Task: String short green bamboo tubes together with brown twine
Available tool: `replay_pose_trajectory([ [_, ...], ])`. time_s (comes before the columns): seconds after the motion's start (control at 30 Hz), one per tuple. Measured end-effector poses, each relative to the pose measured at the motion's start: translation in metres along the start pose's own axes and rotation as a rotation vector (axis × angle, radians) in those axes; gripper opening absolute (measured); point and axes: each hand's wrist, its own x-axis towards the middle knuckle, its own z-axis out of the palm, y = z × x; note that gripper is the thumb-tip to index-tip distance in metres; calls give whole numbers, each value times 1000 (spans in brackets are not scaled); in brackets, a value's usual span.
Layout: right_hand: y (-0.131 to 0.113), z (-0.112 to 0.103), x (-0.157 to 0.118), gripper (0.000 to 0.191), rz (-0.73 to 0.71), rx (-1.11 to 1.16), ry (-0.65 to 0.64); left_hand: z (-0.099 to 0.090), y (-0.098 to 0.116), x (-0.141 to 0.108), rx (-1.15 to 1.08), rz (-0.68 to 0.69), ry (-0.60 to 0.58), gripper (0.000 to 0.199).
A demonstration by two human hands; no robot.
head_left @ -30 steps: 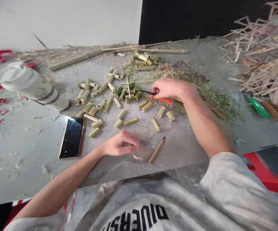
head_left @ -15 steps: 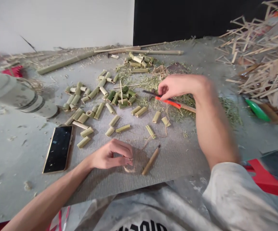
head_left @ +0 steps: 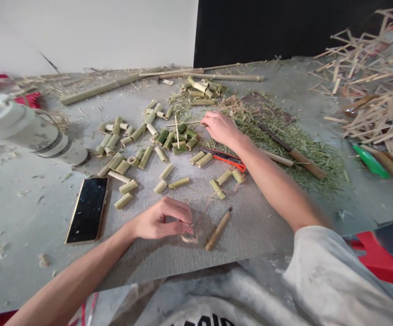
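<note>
In my left hand [head_left: 169,218], low in the middle of the head view, the thumb and fingers pinch a thin piece of twine [head_left: 190,240]. Its thin strand runs right toward short bamboo pieces [head_left: 218,189]. My right hand [head_left: 221,129] is stretched forward, fingers bent together at the right end of a thin bamboo stick [head_left: 184,124]; the fingertips partly hide that end. Just below this hand lies an orange and black utility knife [head_left: 228,159] on the table. A pointed tool with a wooden handle [head_left: 218,231] rests right of my left hand.
Many cut bamboo tubes [head_left: 137,133] are spread over the table's middle. A phone [head_left: 87,209] and a white cup [head_left: 36,131] stand at left. Green shavings [head_left: 305,156] hold a long-handled blade [head_left: 289,151]. Thin wooden strips [head_left: 369,90] are heaped at right.
My right hand has let go of the utility knife, which now lies on the table, and moved left to the thin stick. My left hand keeps its pinch; the view has shifted slightly.
</note>
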Motion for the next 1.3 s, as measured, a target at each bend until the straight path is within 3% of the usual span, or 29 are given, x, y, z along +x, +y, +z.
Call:
replay_pose_trajectory([
  [0.2,3,1,1,26,28,-65,69,-1,0,1,-34,0,30,31],
  [0.57,1,-8,-8,36,40,36,53,-2,-3,-1,-87,-23,43,32],
  [0.8,10,-16,0,6,58,237,211,-8,-5,-5,-308,-164,144,36],
  [0.9,9,-21,0,6,115,337,278,-11,-5,-5,-312,-194,190,39],
  [1.17,-16,-52,-29,23,156,187,316,-8,-9,-3,-241,-177,131,43],
  [1.3,-29,-57,-51,23,158,323,316,-4,-9,1,-140,-105,79,40],
])
